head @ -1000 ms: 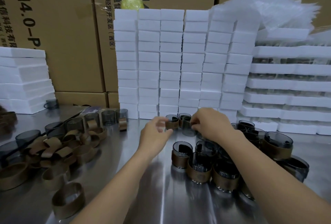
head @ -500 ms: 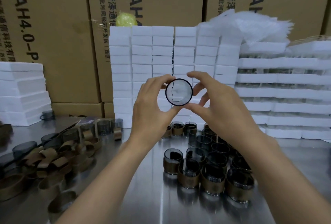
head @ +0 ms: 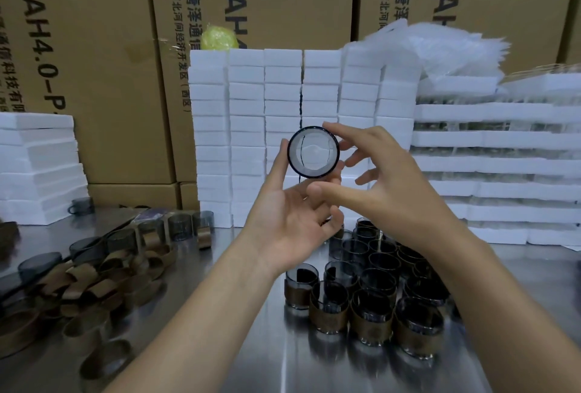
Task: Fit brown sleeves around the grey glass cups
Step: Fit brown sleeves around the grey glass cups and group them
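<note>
While the grey glass cup (head: 313, 152) sits mouth-on, raised above the table (head: 220, 345) | right hand (head: 386, 179) pinches it, forefinger over, thumb under | left hand (head: 283, 219): thumb along its wall, grip I cannot tell | I judge it light, rigid, slick, breakable; grasp the side wall.

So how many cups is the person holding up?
1: a grey glass cup, seen end-on, pinched by the right hand, the left hand touching its side. The other cups stand on the table.

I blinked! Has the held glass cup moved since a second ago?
Yes. The glass cup went up, from the foot of the white foam stack to about halfway up it.
</note>
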`<move>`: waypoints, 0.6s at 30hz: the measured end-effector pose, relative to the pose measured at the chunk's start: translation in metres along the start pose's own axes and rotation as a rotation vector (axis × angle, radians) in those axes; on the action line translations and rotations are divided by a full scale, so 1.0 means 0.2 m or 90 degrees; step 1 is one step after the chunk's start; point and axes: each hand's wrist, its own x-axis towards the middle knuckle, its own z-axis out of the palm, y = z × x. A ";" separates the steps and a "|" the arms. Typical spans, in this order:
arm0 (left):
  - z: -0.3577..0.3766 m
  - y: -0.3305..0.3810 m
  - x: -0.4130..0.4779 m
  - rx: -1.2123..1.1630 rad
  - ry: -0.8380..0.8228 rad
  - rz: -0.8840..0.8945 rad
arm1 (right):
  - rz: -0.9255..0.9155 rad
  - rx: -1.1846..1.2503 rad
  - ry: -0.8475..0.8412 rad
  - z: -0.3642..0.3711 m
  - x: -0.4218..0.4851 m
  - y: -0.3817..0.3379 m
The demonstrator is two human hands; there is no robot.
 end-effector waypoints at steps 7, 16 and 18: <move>0.03 -0.05 0.00 0.005 -0.029 -0.034 | 0.027 0.048 0.078 0.10 0.00 0.01; 0.06 -0.07 -0.01 0.012 -0.025 -0.033 | 0.042 0.095 0.163 0.19 -0.01 0.02; 0.07 -0.07 -0.02 0.014 -0.019 -0.023 | 0.033 0.052 0.139 0.16 -0.02 0.03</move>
